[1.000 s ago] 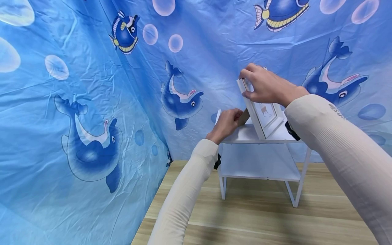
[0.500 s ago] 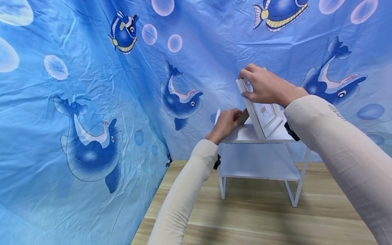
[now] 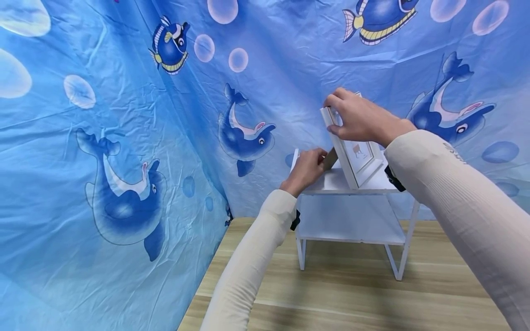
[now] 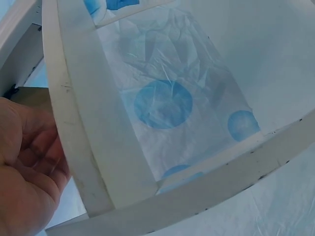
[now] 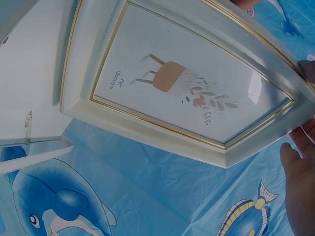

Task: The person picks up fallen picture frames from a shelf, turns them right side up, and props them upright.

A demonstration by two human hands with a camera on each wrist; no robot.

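Nothing moved since earlier frames. White shelf (image 3: 331, 183) stands against far backdrop, picture frame (image 3: 361, 158) upright on its top. Right hand (image 3: 356, 118) grips frame's upper left corner; left hand (image 3: 305, 168) pinches brown back stand (image 3: 329, 159), lower left.

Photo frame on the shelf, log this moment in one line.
right hand grips frame top | left hand holds stand | frame on shelf

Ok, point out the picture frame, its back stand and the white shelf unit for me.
picture frame (image 3: 364, 161), head view, lower right front border.
back stand (image 3: 330, 159), head view, brown flap by left hand.
white shelf unit (image 3: 331, 183), head view, top board.
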